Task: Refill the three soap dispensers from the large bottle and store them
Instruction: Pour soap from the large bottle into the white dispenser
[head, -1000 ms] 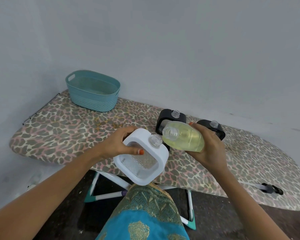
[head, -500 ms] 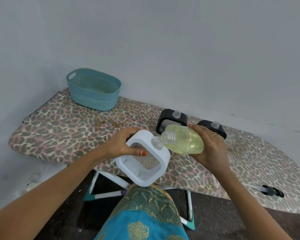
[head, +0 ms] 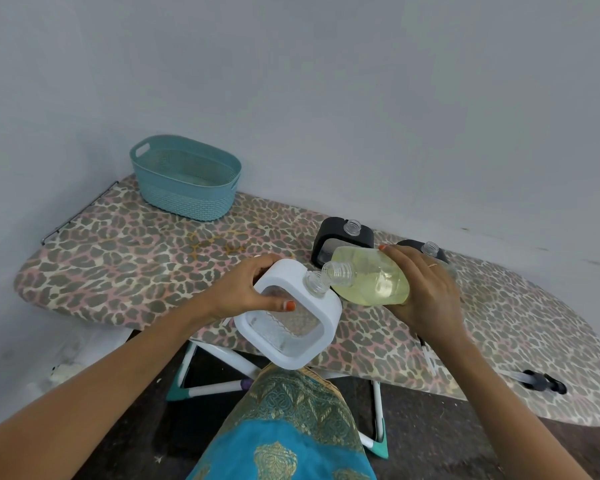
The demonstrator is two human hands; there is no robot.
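Observation:
My left hand (head: 253,289) grips a white square-framed soap dispenser (head: 321,341) by its top corner, tilted, over the front edge of the ironing board. Its clear threaded neck (head: 314,284) is uncapped. My right hand (head: 426,289) holds the large clear bottle of pale yellow soap (head: 371,278) on its side. The bottle's open mouth touches the dispenser's neck. Two black dispensers stand behind: one (head: 342,240) left of the bottle, one (head: 426,249) mostly hidden by my right hand.
A teal woven basket (head: 187,180) stands at the board's far left end, with nothing seen inside. The leopard-print ironing board (head: 118,258) runs along a grey wall. Its white and teal legs (head: 208,386) and my blue patterned clothing (head: 291,427) are below.
My right hand has tipped and moved the big bottle leftward until its mouth meets the white dispenser's neck. My left hand has held the dispenser nearly still.

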